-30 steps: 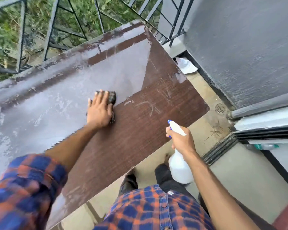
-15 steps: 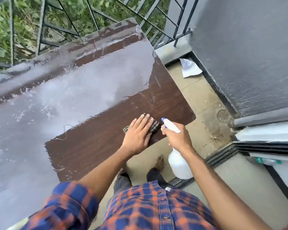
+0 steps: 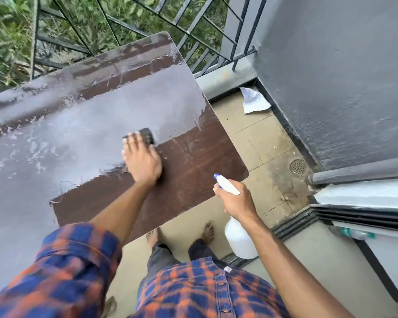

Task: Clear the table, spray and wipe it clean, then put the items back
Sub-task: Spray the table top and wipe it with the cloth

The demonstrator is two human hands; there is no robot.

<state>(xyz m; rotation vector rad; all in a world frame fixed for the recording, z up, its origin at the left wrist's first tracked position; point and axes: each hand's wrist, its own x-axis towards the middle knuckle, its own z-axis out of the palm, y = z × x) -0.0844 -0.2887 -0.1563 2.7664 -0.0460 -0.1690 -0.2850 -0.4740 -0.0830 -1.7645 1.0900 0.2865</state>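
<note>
No brand or label can be read on anything; the paper (image 3: 254,101) on the floor (image 3: 260,138) near the wall (image 3: 331,76) has print too small to read.

The left hand (image 3: 143,160) lies flat, fingers spread, pressing a dark cloth (image 3: 147,135) on the surface (image 3: 193,161). The cloth shows only past the fingertips, on the side toward the railing (image 3: 193,26); the rest is hidden under the palm. It sits on the line between the wet grey film, which covers the far and left part of the surface, and the dark brown part near the right corner.

The right hand (image 3: 236,199) is closed around the neck of a white spray bottle (image 3: 239,239), beyond the near edge of the surface and over the floor. The bottle's long axis is about upright, body hanging below the hand, and the blue nozzle tip points toward the surface, up and left in the view. The bottle is well to the right of the cloth, and the two hands are apart.

A thin thread (image 3: 63,187) lies at the edge of the wet film, to the left of the left forearm.
</note>
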